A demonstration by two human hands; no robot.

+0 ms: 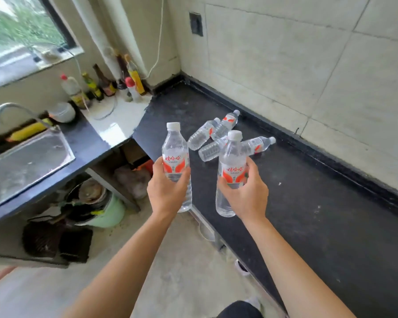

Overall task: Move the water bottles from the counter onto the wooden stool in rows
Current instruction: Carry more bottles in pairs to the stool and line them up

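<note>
head | left hand (pixel 168 191) wraps bottle (pixel 175 154) | right hand (pixel 245 193) wraps second bottle (pixel 230 166)

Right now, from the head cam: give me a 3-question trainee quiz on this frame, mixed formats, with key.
1. True or false: the left hand holds a bottle upright.
2. How many bottles lie on the dark counter?
3. The right hand holds: A) a lying bottle B) an upright bottle C) nothing.

Key: 1 true. 2 four. 3 B.
</note>
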